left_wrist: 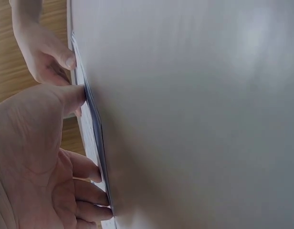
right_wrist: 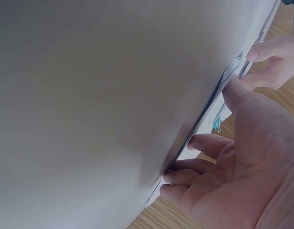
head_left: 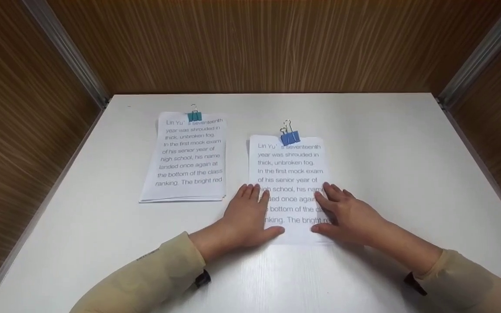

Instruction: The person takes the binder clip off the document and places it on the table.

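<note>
A stack of printed sheets (head_left: 289,171) lies in the middle of the white table, a blue binder clip (head_left: 290,138) on its top edge with the wire handles standing up. My left hand (head_left: 246,219) rests on the stack's lower left side, thumb spread toward the middle. On the lower right side rests my right hand (head_left: 352,217), its thumb pointing in toward the other one. Both hands have their fingers extended along the paper's edges. The left wrist view shows the left thumb and fingertips (left_wrist: 92,193) at the paper's edge; in the right wrist view the right fingertips (right_wrist: 173,177) touch it likewise.
To the left lies a second stack of printed sheets (head_left: 189,152), with a teal binder clip (head_left: 195,116) at its top; its bottom edges are slightly uneven. Wood-grain panels (head_left: 250,48) enclose the white table (head_left: 407,143) at the back and sides.
</note>
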A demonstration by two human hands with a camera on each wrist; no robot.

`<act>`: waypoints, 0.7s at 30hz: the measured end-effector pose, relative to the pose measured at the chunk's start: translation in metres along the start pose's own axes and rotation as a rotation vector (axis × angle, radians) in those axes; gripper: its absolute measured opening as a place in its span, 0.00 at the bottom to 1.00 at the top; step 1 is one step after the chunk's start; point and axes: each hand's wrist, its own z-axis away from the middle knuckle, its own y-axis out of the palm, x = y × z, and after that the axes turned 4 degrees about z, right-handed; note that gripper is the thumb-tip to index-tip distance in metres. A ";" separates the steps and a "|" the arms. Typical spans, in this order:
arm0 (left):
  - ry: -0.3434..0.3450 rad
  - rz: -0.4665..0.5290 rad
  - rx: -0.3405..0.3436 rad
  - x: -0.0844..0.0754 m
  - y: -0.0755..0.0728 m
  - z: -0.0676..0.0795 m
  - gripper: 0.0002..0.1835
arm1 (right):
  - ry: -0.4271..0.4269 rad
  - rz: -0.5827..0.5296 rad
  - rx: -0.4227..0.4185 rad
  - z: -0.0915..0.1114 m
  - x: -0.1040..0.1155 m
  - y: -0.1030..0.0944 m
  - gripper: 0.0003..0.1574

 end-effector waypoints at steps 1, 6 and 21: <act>0.000 -0.003 -0.003 -0.001 0.000 0.001 0.56 | 0.000 -0.001 -0.003 0.001 0.000 0.000 0.55; 0.002 -0.025 -0.008 -0.006 0.003 0.005 0.56 | 0.010 0.005 0.003 0.007 0.002 0.000 0.56; -0.008 -0.039 -0.036 -0.006 0.002 0.004 0.57 | 0.012 0.025 0.000 0.008 0.003 0.000 0.56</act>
